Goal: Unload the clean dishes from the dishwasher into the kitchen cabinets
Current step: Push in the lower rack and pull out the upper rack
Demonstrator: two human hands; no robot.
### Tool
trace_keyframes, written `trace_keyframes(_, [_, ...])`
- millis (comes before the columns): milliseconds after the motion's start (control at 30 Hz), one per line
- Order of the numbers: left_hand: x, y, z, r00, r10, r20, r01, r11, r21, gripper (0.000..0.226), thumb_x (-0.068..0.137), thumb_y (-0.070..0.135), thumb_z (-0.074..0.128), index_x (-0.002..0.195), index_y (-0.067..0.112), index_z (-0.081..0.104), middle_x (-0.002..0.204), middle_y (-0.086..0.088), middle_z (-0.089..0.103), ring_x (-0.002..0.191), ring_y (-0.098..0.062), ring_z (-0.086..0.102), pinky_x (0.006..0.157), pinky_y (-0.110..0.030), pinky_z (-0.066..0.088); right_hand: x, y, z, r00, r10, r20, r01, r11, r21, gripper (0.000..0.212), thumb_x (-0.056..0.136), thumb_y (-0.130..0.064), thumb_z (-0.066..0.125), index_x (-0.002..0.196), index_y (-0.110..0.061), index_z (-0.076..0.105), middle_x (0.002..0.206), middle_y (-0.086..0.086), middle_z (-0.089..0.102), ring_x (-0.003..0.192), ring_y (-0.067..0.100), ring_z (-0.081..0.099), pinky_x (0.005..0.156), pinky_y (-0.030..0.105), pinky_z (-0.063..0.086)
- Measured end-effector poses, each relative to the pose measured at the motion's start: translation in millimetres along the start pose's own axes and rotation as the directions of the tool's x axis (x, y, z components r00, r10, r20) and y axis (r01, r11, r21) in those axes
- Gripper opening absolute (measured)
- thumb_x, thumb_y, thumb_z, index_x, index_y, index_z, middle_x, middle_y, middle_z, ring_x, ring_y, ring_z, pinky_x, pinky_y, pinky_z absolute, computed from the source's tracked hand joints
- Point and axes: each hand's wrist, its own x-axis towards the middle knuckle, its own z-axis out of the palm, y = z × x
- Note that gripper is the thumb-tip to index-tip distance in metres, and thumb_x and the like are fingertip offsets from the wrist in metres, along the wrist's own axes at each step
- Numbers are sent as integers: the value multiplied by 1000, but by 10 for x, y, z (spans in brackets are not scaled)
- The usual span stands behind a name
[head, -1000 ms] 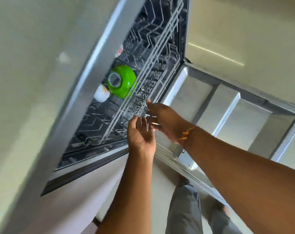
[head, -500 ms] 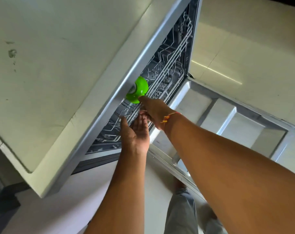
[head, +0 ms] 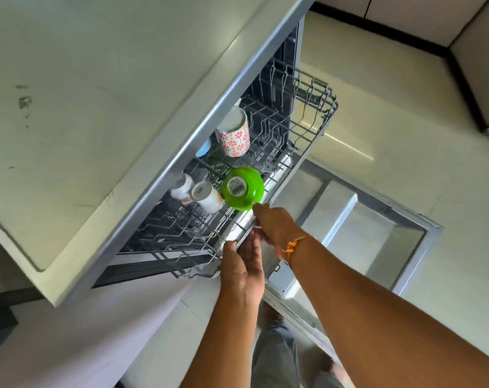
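Note:
The dishwasher's upper wire rack stands pulled out from under the counter. An upside-down green bowl with a barcode label sits at its front. Behind the bowl is a floral mug, with a blue item half hidden by the counter edge. Two white cups lie to the left of the bowl. My right hand grips the rack's front rail just below the bowl. Beside it, my left hand holds the same rail, thumb on top.
The dishwasher door lies open below the rack, to the right of my arms. A pale countertop overhangs the rack's left side. Low cabinets line the far right across the tiled floor. My legs stand below.
The upper rack has slid outwards with both hands on its front rail. The mug and white cups have come out from under the counter.

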Motion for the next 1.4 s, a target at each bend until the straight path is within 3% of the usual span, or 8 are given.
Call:
trace_keyframes(167, [-244,-347,-143,999,-41,-19,41,999,11,19,98,15,49,97,0,60,73,-15,72,83,-21,68,76,-30,59,-192,272,-333,999,20,-29,-21,999,-34,56,56,-56,56,74,-4,68,69,14,68,65,30,63,66,39,49])
trace_keyframes(333, [-364,-660,-260,996,-86,-30,87,996,10,26,98,17,48,112,-4,56,102,-21,66,94,-25,66,94,-35,52,-239,475,-604,996,-6,-83,0,998,-68,61,48,-61,50,73,-8,68,84,19,73,87,41,69,85,53,57])
trace_keyframes(533, [-454,-889,-240,992,-119,-41,119,993,-7,24,98,16,49,100,-6,58,101,-21,66,98,-28,66,100,-37,50,-254,532,-846,996,-32,-83,23,994,-110,65,46,-60,51,71,-2,68,84,19,73,88,40,69,86,55,55])
trace_keyframes(667, [-486,-901,-311,992,-118,-45,117,993,-22,22,98,15,50,93,-4,58,88,-18,66,85,-25,66,94,-37,52,-305,588,-892,998,-9,-54,3,994,-111,59,50,-57,56,73,-3,69,82,18,74,86,39,71,85,55,56])
trace_keyframes(800, [-519,-981,-408,987,-152,-55,151,988,-21,22,98,16,52,96,-4,59,86,-18,67,82,-24,67,89,-36,56,-432,665,-976,999,16,-48,-20,996,-83,44,63,-50,63,68,-7,68,72,14,69,66,28,66,83,50,57])
trace_keyframes(933, [-573,-1130,-428,981,-190,-44,188,982,-34,25,99,19,52,97,-4,61,85,-17,68,83,-23,66,77,-31,57,-517,693,-1121,998,31,-57,-35,997,-74,42,68,-46,63,74,-5,66,79,18,68,65,28,62,70,39,52])
trace_keyframes(1100, [-641,-1260,-463,975,-216,-54,212,975,-67,27,99,20,52,90,-4,60,77,-15,66,77,-22,65,65,-30,60,-559,744,-1210,995,33,-96,-44,992,-119,37,68,-41,60,74,-5,65,89,24,73,66,29,64,72,41,55])
trace_keyframes(1400, [-718,-1458,-649,967,-254,-27,252,966,-58,20,95,14,55,106,-3,57,79,-15,66,76,-20,67,68,-31,61,-694,920,-1385,992,80,-97,-86,995,-53,21,91,-19,56,74,-7,61,73,9,65,61,22,58,67,36,49])
